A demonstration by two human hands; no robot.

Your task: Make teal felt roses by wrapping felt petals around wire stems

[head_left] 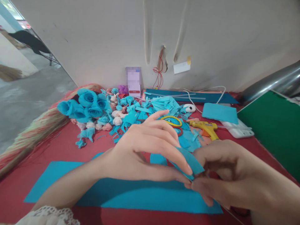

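Currently your left hand (145,147) and right hand (225,176) each hold a pinching grip on one blue felt strip (191,163), just above the blue felt sheet (112,192) on the worktop (67,145).

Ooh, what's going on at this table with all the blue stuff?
A person pinches a small blue strip between the left hand and right hand, just above a big blue sheet on the red table. Behind lie blue roses, cut scraps, scissors and a yellow glue gun.
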